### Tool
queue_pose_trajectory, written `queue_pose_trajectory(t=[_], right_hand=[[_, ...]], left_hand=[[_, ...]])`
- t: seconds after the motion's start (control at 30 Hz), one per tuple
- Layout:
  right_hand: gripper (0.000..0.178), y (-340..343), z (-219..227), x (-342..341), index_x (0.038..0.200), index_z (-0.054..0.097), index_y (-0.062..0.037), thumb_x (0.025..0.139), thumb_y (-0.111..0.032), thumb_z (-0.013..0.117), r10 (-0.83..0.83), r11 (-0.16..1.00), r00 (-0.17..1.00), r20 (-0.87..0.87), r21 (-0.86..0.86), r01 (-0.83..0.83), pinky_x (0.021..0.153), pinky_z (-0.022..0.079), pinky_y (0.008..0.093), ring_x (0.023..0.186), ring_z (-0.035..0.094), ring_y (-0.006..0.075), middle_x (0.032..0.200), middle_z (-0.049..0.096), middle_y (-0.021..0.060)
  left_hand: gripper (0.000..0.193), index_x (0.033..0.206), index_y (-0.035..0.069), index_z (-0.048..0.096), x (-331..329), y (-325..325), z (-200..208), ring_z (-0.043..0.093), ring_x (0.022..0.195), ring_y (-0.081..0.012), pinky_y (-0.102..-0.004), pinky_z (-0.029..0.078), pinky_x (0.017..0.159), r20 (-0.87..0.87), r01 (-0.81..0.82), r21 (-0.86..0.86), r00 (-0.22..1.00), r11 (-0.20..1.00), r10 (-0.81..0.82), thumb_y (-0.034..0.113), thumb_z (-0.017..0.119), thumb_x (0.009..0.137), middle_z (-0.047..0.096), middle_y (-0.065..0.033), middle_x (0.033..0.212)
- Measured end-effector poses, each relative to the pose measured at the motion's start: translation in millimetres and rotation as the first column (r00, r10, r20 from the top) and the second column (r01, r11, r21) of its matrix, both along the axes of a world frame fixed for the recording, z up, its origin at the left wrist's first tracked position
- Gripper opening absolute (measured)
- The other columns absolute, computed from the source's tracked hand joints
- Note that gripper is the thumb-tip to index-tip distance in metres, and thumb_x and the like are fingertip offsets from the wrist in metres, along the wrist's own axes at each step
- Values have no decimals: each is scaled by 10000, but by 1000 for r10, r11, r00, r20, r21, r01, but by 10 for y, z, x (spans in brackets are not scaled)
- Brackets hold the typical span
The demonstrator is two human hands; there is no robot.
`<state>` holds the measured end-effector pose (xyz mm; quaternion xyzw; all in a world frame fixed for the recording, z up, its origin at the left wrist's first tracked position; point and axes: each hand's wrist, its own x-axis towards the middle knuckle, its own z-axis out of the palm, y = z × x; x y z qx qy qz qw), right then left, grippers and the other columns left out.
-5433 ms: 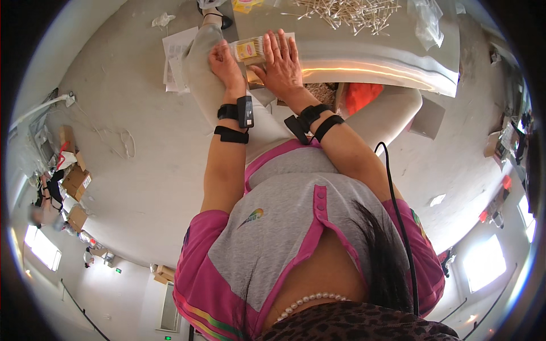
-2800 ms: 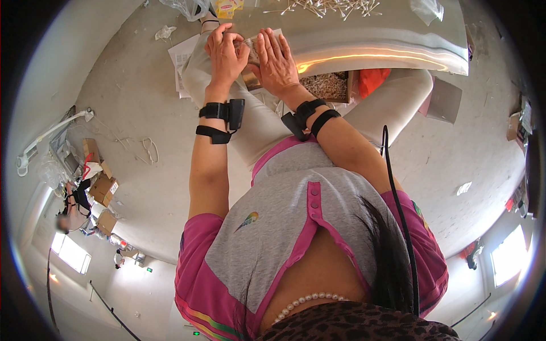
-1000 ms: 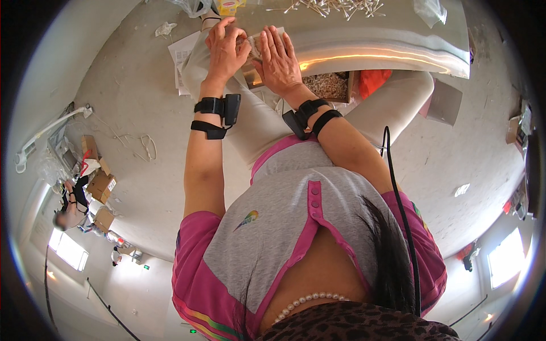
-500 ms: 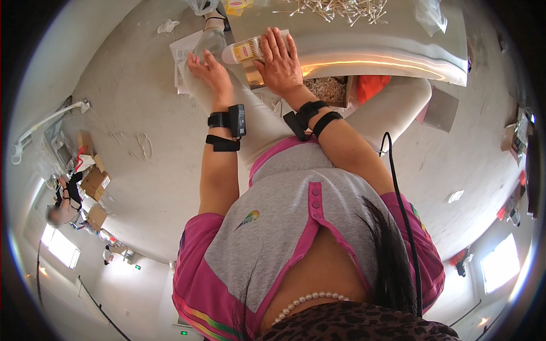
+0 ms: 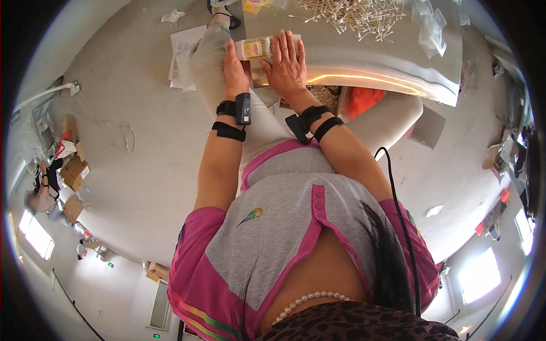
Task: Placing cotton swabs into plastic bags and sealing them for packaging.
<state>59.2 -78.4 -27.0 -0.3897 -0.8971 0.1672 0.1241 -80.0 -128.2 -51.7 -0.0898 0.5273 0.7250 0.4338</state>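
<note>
A clear pack of cotton swabs with a yellow label (image 5: 254,48) lies near the left end of the shiny metal tabletop (image 5: 364,65). My right hand (image 5: 287,65) rests flat over the pack's right part, fingers stretched and thumb apart. At the pack's left end, my left hand (image 5: 235,71) stands on edge with straight fingers, touching or nearly touching it; its palm side is partly hidden. Farther back on the table is a heap of loose cotton swabs (image 5: 364,14).
Crumpled clear plastic bags (image 5: 430,31) lie at the table's right. A yellow packet (image 5: 256,4) is at the back left. Under the table edge are a box of brownish bits (image 5: 324,96) and a red bag (image 5: 364,102). Paper sheets (image 5: 181,59) lie on the floor beside my left leg.
My left hand has moved right and turned on edge, coming up to the pack's left end. The pack has shifted slightly right; my right hand stays flat on it.
</note>
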Motion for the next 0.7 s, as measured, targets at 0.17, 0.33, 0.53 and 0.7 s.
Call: queue_pose_trajectory(t=[0.17,0.33,0.53,0.7], right_hand=[[754,-13,29,-34,1511,313,27,964,-440,539,11,1000,1000,22,9,-11,1229,103,511,1523,171,330,1615,245,192],[778,7,8,-10,1517,298,30,961,-454,547,8,1000,1000,24,-11,-8,1228,101,513,1526,153,339,1621,227,196],[817,13,16,-25,1527,262,37,963,-478,551,30,999,999,11,-31,-30,1227,102,514,1525,150,355,1622,217,207],[858,6,20,-29,1536,237,38,952,-499,565,38,997,998,-47,-61,-40,1227,107,511,1520,156,371,1619,211,222]], left_hand=[[443,1097,21,608,-2,30,8,624,912,-162,-312,510,830,-79,-19,-1,997,1000,19,450,607,989,636,-31,982],[383,1050,-2,628,72,108,66,623,876,-153,-296,510,790,-182,-59,-72,982,996,45,368,675,962,651,-45,981],[352,1031,-6,624,46,111,-67,635,835,-171,-310,519,752,-211,-107,-75,973,991,89,323,709,939,668,-77,985],[308,953,18,610,36,106,-109,633,787,-166,-308,527,714,-191,-125,-84,976,989,107,306,716,939,659,-57,910]])
